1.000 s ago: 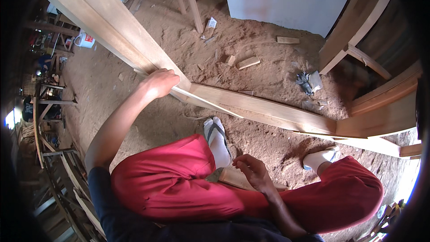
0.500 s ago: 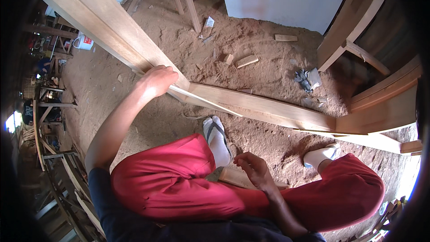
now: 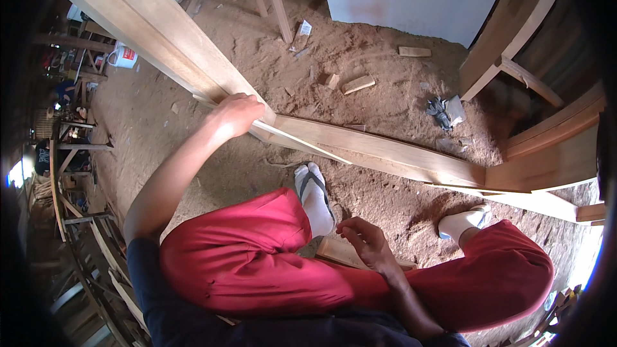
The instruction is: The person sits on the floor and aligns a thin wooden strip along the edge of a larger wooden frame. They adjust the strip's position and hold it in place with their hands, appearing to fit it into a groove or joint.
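My left hand [image 3: 238, 115] is closed over a thin, narrow wooden strip [image 3: 308, 148], at the corner where two boards of a wooden frame meet. The strip's free end sticks out to the right of the hand, over the ground. One long, wide board [image 3: 160, 38] of the frame runs up to the far left; a lower board [image 3: 379, 148] stretches off to the right. Over my lap, my right hand [image 3: 368, 242] is held with its fingers curled together near the tips. Anything between them is too small to make out. Behind that hand lies a wooden block [image 3: 334, 252], partly covered.
Sandy ground carries several wood offcuts [image 3: 358, 84] and a dark crumpled bag [image 3: 439, 114]. A pale panel [image 3: 411, 0] stands at the back. Wooden frames [image 3: 546, 154] rise at the right. A white bucket [image 3: 122, 56] and timber are at the left; my sandalled feet are near the frame.
The whole view has shifted very slightly. Both hands, the strip and the frame stay in nearly the same places relative to one another.
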Tool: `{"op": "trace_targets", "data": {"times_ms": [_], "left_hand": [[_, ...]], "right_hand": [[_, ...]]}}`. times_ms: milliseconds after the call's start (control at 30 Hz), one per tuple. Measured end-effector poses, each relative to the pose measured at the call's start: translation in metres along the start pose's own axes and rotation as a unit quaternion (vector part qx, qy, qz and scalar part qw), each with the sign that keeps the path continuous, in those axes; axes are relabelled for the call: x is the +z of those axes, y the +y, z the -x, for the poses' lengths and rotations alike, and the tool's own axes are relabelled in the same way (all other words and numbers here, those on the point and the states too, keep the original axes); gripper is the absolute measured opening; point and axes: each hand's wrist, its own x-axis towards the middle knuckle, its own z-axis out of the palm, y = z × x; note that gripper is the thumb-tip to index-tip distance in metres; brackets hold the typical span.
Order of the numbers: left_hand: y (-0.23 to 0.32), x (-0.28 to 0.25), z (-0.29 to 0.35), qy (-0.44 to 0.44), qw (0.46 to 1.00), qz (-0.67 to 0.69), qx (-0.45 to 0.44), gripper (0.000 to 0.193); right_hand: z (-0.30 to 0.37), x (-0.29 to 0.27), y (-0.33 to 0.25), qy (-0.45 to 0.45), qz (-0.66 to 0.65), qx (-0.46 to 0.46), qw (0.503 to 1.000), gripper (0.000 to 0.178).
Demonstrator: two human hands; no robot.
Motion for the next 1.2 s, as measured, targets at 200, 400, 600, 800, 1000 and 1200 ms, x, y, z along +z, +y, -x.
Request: {"op": "trace_targets", "data": {"times_ms": [200, 400, 600, 800, 1000, 1200], "left_hand": [[0.001, 0.005, 0.001, -0.010, 1.000, -0.001, 0.000, 0.014], [0.011, 0.010, 0.000, 0.015, 1.000, 0.006, -0.010, 0.015], [-0.005, -0.001, -0.005, -0.043, 0.998, 0.006, -0.037, 0.018], [0.003, 0.006, -0.016, -0.099, 0.994, -0.028, -0.025, 0.019], [0.002, -0.013, -0.007, -0.062, 0.998, 0.020, -0.023, 0.020], [0.008, 0.021, -0.015, -0.055, 0.998, 0.043, 0.003, 0.015]], "right_hand": [[0.000, -0.001, -0.010, -0.004, 0.005, -0.002, 1.000, 0.025], [0.000, 0.000, -0.009, -0.016, 0.007, 0.012, 1.000, 0.025], [0.002, -0.003, -0.014, -0.022, 0.007, -0.009, 1.000, 0.022], [0.001, -0.005, -0.002, -0.070, -0.068, -0.085, 0.992, 0.040], [0.001, -0.011, -0.005, -0.083, -0.090, -0.096, 0.988, 0.045], [-0.001, -0.003, -0.005, -0.065, -0.062, -0.030, 0.996, 0.032]]}}
